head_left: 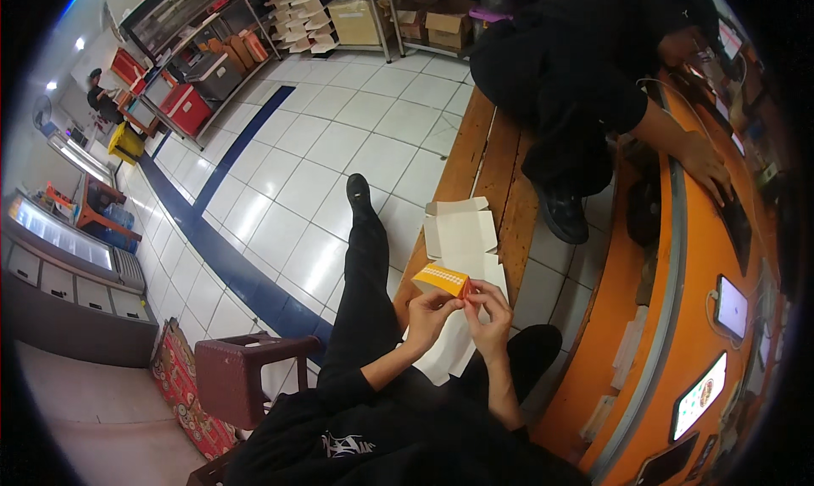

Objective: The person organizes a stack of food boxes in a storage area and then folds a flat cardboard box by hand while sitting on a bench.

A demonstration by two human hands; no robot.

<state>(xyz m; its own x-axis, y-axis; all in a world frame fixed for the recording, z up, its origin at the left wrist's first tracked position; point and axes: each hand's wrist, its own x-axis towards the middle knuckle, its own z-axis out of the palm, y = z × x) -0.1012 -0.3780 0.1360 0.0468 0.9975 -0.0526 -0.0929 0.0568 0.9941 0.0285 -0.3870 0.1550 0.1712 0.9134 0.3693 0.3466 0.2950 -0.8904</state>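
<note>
Between my hands is a small yellow-and-orange cardboard box [441, 277] with a white pattern along one side. My left hand [429, 318] grips its near left edge, fingers closed on it. The fingers of my right hand [489, 318] pinch its right end, where an orange-red flap shows. Beneath them, a large unfolded white cardboard box blank [462, 230] lies along the wooden bench [493, 176] and reaches down between my legs. The inside of the small box cannot be seen.
A co-worker in black [577, 70] sits farther along the bench, one hand on the orange counter [632, 384]. Phones, including one with a lit screen [700, 397], lie on that counter. A maroon plastic stool [246, 376] stands at my left. Shelving with cardboard boxes [448, 28] lines the back.
</note>
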